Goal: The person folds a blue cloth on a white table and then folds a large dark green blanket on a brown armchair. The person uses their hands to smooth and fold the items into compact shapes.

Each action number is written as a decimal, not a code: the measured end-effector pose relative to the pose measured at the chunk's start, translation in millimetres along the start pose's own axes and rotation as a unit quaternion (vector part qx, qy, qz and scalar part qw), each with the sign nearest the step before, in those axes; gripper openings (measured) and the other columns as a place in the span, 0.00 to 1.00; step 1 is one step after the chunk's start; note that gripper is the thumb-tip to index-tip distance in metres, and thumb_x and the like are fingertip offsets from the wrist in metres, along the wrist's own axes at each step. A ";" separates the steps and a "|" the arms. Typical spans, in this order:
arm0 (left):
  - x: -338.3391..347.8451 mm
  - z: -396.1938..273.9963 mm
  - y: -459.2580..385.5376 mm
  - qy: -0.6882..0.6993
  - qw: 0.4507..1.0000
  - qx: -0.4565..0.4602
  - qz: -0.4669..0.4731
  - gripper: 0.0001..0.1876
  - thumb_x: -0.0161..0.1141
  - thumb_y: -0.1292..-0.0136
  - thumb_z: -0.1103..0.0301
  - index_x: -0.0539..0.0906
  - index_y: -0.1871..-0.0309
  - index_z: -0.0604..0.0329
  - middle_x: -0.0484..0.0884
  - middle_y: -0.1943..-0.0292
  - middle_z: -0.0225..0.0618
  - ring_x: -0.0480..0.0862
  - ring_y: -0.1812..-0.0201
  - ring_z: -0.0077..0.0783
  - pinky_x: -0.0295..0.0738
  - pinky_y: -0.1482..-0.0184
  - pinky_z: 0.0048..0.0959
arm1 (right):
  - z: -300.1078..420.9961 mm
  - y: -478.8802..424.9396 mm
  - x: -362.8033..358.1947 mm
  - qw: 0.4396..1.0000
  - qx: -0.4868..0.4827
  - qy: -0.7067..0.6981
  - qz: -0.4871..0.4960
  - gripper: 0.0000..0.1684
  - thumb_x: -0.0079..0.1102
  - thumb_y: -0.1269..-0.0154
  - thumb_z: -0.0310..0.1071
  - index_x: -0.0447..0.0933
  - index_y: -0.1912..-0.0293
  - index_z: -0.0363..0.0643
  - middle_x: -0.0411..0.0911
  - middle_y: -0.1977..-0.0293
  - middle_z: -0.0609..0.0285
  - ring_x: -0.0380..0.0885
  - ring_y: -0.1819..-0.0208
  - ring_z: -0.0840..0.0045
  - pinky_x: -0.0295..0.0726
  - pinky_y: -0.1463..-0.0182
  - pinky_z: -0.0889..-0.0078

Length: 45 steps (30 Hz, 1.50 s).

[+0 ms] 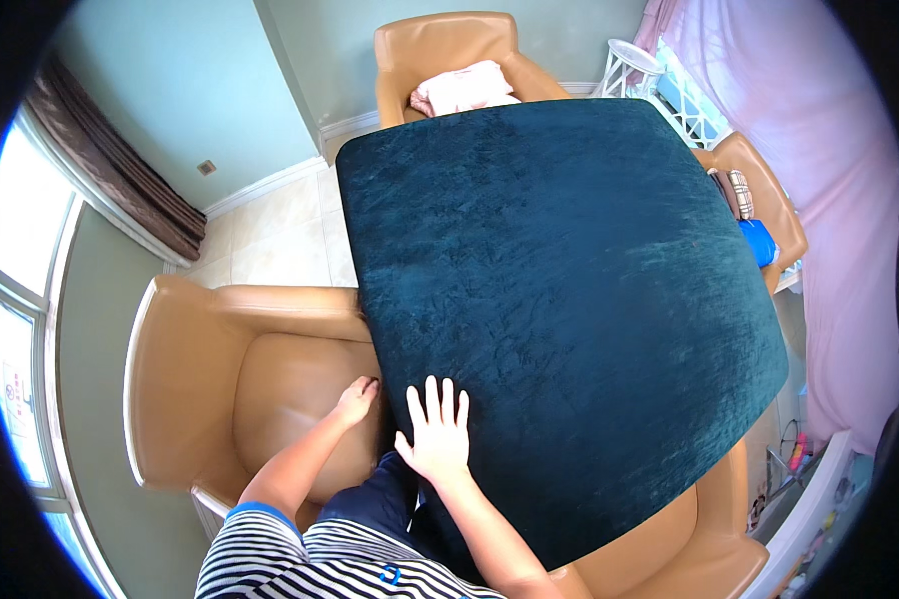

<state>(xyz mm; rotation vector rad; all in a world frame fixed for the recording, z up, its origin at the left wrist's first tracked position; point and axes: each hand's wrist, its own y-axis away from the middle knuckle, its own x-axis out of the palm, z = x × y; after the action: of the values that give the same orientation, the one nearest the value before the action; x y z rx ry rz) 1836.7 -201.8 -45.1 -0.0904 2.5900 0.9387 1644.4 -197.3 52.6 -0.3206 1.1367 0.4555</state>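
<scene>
A dark teal, velvety cover (562, 284) lies over the table before me and fits round its edges. My right hand (438, 438) rests palm down near the table's lower left edge, its fingers spread on the cloth. Beside that edge, my left hand (358, 400) has its fingers curled and nearly touches the table's side. Whether the fingers pinch the cover's border there cannot be made out. Fine creases and lighter brushed patches show in the cloth.
A tan leather armchair (300, 404) stands close at my left. Another armchair (446, 41) with a pink and white cushion (464, 88) is at the far side. At the right, a third armchair (768, 180) holds a blue item (758, 242). A fourth armchair (652, 554) is at lower right.
</scene>
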 end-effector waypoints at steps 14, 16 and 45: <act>5.3 -74.4 -63.0 0.552 0.831 0.061 0.009 0.29 0.38 0.35 0.50 0.56 0.36 0.55 0.64 0.41 0.35 0.62 0.40 0.34 0.53 0.38 0.35 | -2.1 1.3 -2.5 0.992 0.095 -0.030 0.073 0.40 0.57 0.55 0.52 0.61 0.41 0.55 0.55 0.39 0.54 0.51 0.37 0.59 0.47 0.37 0.48; -6.8 -82.4 -55.1 0.454 0.876 0.163 -0.019 0.32 0.44 0.36 0.54 0.46 0.34 0.56 0.56 0.37 0.35 0.57 0.37 0.33 0.48 0.36 0.32 | -1.3 1.2 0.2 0.991 0.109 -0.019 0.080 0.40 0.57 0.55 0.53 0.62 0.41 0.55 0.55 0.39 0.54 0.51 0.37 0.59 0.48 0.38 0.48; 31.0 -8.5 -176.4 0.440 0.840 -0.306 0.082 0.18 0.48 0.40 0.49 0.72 0.56 0.51 0.76 0.58 0.33 0.74 0.58 0.35 0.68 0.62 0.36 | 30.2 18.9 35.6 0.957 0.263 0.113 0.041 0.35 0.58 0.54 0.41 0.63 0.46 0.36 0.53 0.41 0.40 0.45 0.37 0.43 0.41 0.37 0.39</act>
<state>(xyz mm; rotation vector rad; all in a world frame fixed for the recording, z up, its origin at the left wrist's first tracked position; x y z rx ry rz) 1838.3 -341.6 -157.3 -0.6093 2.9404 2.1851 1671.1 -160.3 31.4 0.1456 1.4508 0.1765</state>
